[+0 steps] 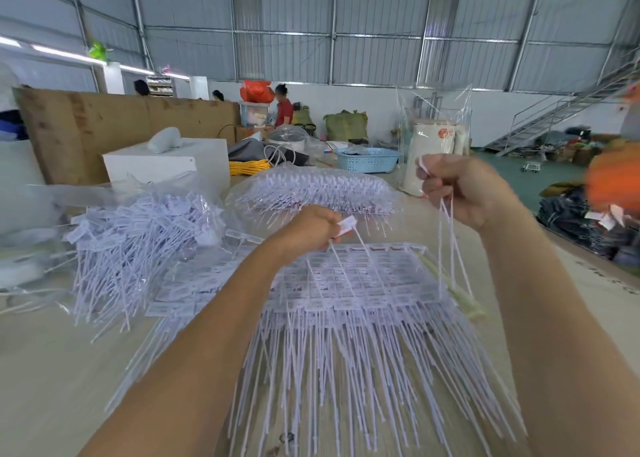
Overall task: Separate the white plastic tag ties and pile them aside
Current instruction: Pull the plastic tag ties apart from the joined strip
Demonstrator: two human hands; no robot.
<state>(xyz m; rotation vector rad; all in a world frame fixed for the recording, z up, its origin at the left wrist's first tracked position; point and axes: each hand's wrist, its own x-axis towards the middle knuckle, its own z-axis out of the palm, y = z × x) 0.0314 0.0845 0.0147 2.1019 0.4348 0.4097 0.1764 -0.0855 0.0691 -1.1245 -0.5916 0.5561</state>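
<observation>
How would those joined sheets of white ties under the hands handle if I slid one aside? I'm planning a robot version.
The stacked tie sheets would probably flex rather than stay flat: their long thin tails fan out unevenly. The ties hanging from the right hand droop, suggesting light, floppy strands. Tails overlap between sheets, so sliding one could drag its neighbours.
</observation>
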